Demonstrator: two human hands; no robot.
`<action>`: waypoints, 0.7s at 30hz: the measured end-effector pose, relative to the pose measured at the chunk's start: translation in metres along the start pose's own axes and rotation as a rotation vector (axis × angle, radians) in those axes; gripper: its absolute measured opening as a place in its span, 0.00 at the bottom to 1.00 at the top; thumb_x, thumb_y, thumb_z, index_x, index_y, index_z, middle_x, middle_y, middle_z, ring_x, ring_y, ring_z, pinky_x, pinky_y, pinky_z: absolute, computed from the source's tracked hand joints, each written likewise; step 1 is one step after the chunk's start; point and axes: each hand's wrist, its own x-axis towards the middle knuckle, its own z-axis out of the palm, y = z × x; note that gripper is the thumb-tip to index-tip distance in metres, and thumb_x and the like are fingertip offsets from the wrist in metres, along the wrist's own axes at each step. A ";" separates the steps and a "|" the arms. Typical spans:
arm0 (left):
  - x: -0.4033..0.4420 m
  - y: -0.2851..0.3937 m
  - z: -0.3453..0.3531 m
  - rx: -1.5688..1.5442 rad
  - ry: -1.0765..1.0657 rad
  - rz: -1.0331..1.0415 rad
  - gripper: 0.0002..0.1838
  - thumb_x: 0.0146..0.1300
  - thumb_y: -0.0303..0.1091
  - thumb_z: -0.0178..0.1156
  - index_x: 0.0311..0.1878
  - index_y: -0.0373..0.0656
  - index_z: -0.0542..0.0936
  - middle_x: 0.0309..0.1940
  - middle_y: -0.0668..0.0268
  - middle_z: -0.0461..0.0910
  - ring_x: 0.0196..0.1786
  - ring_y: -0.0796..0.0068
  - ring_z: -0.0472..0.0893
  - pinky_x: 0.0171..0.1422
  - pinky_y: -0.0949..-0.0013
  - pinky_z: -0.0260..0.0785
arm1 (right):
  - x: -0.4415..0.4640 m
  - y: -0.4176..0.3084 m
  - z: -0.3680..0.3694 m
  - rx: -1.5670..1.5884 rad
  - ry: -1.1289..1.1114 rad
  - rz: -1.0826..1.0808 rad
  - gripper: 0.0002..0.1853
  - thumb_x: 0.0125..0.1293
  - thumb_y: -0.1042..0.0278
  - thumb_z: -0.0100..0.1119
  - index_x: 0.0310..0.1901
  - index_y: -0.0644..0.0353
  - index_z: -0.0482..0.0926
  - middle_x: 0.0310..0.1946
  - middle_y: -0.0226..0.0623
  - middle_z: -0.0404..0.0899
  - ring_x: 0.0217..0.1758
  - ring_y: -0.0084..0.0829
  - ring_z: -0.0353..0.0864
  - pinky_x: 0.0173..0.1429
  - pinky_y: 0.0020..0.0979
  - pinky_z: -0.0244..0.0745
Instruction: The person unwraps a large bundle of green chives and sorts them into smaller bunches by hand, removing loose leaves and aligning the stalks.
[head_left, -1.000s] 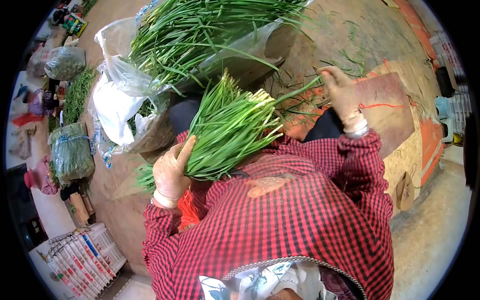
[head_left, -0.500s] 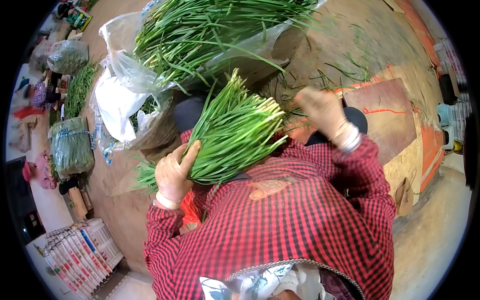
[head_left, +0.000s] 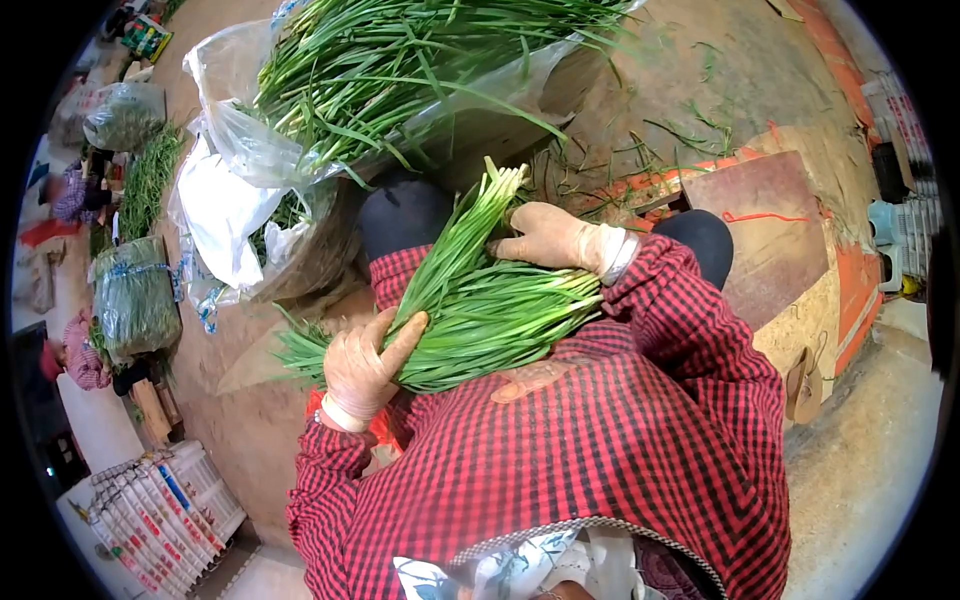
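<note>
A bunch of long green stalks [head_left: 480,335] with pale cut ends lies across my lap. My left hand [head_left: 362,368], in a pale glove, is wrapped round its leafy side, thumb on top. My right hand [head_left: 548,238], gloved too, reaches into the bunch between an upper, steeper clump and the lower stalks; its thumb and fingers bend round the upper clump, fingertips partly hidden among the stalks. Just beyond my knees, a large heap of the same greens [head_left: 400,80] lies in an open clear plastic bag [head_left: 240,130].
A reddish-brown board [head_left: 765,235] with a red tie on it lies at the right. Loose stalks litter the floor [head_left: 690,60]. At the left are a wrapped bundle of greens [head_left: 137,300], stacked white crates [head_left: 165,515] and people in patterned clothes. A sandal [head_left: 803,385] lies at the right.
My right hand has come down and left from the right side to the bunch, letting go of a stalk it held earlier. The bunch has parted into two clumps.
</note>
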 end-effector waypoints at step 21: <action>-0.006 -0.011 0.035 -0.100 0.133 0.042 0.35 0.43 0.29 0.66 0.60 0.61 0.78 0.49 0.62 0.80 0.34 0.62 0.79 0.35 0.62 0.71 | -0.022 0.016 -0.094 0.133 0.092 0.159 0.45 0.67 0.33 0.51 0.67 0.72 0.66 0.67 0.53 0.67 0.71 0.42 0.66 0.74 0.35 0.58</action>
